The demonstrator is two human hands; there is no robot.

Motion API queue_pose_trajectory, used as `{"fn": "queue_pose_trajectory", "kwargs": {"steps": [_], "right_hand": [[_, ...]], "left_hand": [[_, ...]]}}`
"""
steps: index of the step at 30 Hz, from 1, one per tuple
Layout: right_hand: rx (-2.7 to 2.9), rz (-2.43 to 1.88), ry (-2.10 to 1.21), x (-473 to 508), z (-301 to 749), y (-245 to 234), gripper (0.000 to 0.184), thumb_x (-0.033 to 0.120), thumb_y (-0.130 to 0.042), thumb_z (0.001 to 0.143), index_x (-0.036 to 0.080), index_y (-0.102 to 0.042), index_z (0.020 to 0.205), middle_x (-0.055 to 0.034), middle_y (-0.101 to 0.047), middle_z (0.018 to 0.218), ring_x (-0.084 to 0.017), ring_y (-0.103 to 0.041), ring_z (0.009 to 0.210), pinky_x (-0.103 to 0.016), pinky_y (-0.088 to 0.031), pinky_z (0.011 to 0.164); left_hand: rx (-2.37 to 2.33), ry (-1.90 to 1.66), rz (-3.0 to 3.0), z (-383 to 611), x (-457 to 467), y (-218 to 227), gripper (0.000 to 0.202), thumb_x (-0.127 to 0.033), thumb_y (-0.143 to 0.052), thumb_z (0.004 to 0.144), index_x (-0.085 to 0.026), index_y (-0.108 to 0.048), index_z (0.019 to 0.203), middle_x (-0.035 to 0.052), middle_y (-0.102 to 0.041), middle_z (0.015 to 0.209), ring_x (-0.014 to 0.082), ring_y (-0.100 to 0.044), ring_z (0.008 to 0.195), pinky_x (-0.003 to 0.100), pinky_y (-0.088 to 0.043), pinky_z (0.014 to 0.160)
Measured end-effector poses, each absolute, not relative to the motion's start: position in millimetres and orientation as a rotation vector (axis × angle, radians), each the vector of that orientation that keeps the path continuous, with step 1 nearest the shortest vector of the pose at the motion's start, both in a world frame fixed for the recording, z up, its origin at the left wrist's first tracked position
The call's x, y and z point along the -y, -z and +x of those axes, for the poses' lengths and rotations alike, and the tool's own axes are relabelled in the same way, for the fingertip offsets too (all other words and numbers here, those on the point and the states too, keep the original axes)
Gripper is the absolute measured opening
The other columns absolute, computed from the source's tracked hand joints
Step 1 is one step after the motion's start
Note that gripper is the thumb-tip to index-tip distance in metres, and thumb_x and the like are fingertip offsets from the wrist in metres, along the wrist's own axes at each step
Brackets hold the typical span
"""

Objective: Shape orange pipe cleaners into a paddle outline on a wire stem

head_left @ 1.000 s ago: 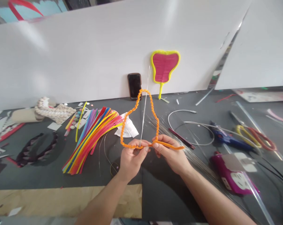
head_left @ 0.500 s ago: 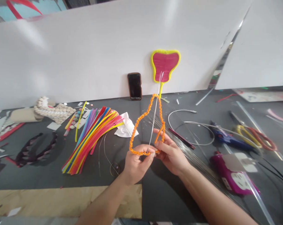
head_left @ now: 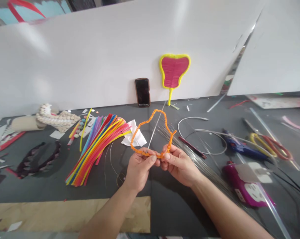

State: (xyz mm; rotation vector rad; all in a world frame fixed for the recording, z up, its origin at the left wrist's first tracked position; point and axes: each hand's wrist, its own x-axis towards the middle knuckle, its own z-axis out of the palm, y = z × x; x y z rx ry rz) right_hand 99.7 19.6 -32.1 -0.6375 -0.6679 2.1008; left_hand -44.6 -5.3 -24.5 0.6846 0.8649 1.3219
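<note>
An orange twisted pipe cleaner loop [head_left: 135,132] is held up in front of me over the dark table. My left hand [head_left: 140,167] pinches its lower edge between thumb and fingers. Close beside it, my right hand [head_left: 181,164] grips the lower right part, where a short orange end sticks up. A thin silvery wire [head_left: 154,127] runs up from my left fingers through the loop; its lower end is hidden by the hand. Behind the loop, a pink fan shape with a yellow fuzzy rim [head_left: 174,71] leans against the white board.
Colourful pipe cleaners [head_left: 97,147] lie to the left, near a dark braided headband [head_left: 37,162]. A phone [head_left: 143,92] leans on the board [head_left: 90,56]. At the right are loose wires [head_left: 197,157], a blue glue gun [head_left: 244,146], scissors [head_left: 271,144] and a magenta power strip [head_left: 246,189].
The orange loop has tilted and shifted left and lower, its top dropping away from the fan shape. The wire now slants more, and my right fingers have moved to the loop's lower right.
</note>
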Motion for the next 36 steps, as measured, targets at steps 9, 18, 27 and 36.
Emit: {"fn": "queue_pose_trajectory", "kwargs": {"steps": [9, 18, 27, 36], "right_hand": [[0.699, -0.605, -2.117, -17.3, 99.6, 34.3, 0.019, 0.034, -0.071, 0.075, 0.016, -0.071, 0.077, -0.0023, -0.067, 0.072, -0.008, -0.059, 0.061, -0.020, -0.048, 0.060], [0.838, -0.668, -1.926, -15.3, 97.7, 37.8, 0.016, 0.031, -0.071, 0.075, 0.021, -0.073, 0.087, -0.0014, -0.069, 0.073, -0.010, -0.060, 0.065, -0.024, -0.050, 0.065], [0.965, -0.748, -1.602, -15.2, 95.1, 42.9, 0.024, 0.025, -0.074, 0.071, 0.024, -0.068, 0.095, -0.0024, -0.068, 0.089, -0.012, -0.058, 0.069, -0.025, -0.050, 0.062], [1.099, -0.911, -1.465, -13.7, 94.8, 34.2, 0.015, 0.033, -0.065, 0.079, 0.020, -0.070, 0.086, -0.0006, -0.063, 0.065, -0.011, -0.055, 0.055, -0.026, -0.050, 0.053]], "left_hand": [[-0.783, -1.328, 0.506, -50.5, 2.3, 17.4, 0.013, -0.016, -0.074, 0.066, -0.015, -0.063, 0.072, -0.0004, -0.067, 0.069, 0.0066, -0.060, 0.056, 0.017, -0.051, 0.056], [-0.831, -1.398, 0.429, -54.2, -1.9, 18.9, 0.014, -0.015, -0.075, 0.065, -0.016, -0.063, 0.072, -0.0017, -0.067, 0.072, 0.0053, -0.060, 0.058, 0.014, -0.052, 0.057], [-0.898, -1.422, 0.605, -50.0, 0.4, 21.2, 0.010, -0.015, -0.070, 0.072, -0.016, -0.061, 0.076, 0.0018, -0.071, 0.085, 0.0089, -0.065, 0.065, 0.020, -0.054, 0.063], [-0.952, -1.472, 0.631, -49.2, 0.8, 23.0, 0.010, -0.015, -0.070, 0.072, -0.016, -0.060, 0.076, 0.0020, -0.072, 0.084, 0.0086, -0.065, 0.064, 0.020, -0.054, 0.064]]}}
